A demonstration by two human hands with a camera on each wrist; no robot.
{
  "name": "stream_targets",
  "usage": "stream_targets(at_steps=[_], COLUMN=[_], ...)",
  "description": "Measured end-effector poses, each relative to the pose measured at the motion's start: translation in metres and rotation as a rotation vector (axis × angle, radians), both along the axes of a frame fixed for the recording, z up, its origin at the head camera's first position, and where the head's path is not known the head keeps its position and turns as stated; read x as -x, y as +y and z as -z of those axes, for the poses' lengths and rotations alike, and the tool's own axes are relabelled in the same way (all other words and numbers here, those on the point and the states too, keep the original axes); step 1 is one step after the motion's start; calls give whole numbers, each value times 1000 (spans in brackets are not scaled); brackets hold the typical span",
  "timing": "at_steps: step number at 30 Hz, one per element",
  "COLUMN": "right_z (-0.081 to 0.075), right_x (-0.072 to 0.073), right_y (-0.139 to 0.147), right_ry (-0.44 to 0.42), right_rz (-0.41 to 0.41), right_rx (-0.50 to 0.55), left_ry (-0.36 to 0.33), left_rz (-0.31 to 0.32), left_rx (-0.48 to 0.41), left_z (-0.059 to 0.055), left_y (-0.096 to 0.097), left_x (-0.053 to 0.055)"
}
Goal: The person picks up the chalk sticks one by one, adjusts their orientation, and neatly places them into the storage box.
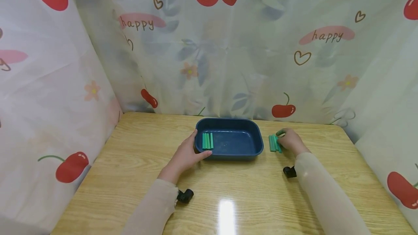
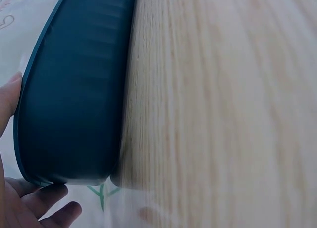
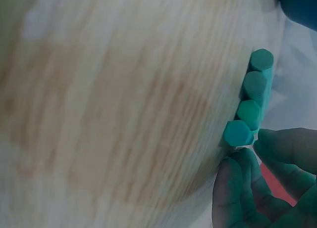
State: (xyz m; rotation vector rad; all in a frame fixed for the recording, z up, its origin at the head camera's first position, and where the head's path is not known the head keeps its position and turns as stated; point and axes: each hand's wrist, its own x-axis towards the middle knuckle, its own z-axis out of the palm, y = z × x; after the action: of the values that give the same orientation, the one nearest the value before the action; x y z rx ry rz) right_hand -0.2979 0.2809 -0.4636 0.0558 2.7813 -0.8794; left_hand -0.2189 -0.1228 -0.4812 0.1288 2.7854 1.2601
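Observation:
A dark blue rectangular tray (image 1: 233,157) stands on the table, with several green sticks (image 1: 207,141) side by side at its left end. My left hand (image 1: 187,154) holds the tray's left end, thumb along the near rim and fingers at the side wall. To the right of the tray lies a short row of more green sticks (image 1: 272,143), whose blunt, roughly hexagonal ends show in the right wrist view. My right hand (image 1: 290,140) pinches the stick (image 3: 238,133) at the row's near end between thumb and fingertips. The far part of that stick is hidden by the fingers.
The wooden table (image 1: 248,191) ends at a printed curtain (image 1: 225,64) behind the tray, with more curtain on both sides. A small black wrist camera (image 1: 185,196) sits at the left sleeve, another black camera (image 1: 289,172) at the right.

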Motion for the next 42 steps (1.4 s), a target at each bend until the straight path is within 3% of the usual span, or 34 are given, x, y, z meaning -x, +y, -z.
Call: stream_targets(at_steps=[14, 24, 42], right_z=[0, -1, -18], right_x=[-1, -5, -19], right_y=[1, 3, 2], right_ry=[5, -15, -36], right_rz=[-55, -46, 6], right_rx=[-145, -147, 144], left_ry=[0, -4, -3], left_rz=[-2, -8, -2], left_rx=[8, 8, 8], left_z=[0, -1, -1], left_y=[1, 1, 0], left_x=[1, -1, 0])
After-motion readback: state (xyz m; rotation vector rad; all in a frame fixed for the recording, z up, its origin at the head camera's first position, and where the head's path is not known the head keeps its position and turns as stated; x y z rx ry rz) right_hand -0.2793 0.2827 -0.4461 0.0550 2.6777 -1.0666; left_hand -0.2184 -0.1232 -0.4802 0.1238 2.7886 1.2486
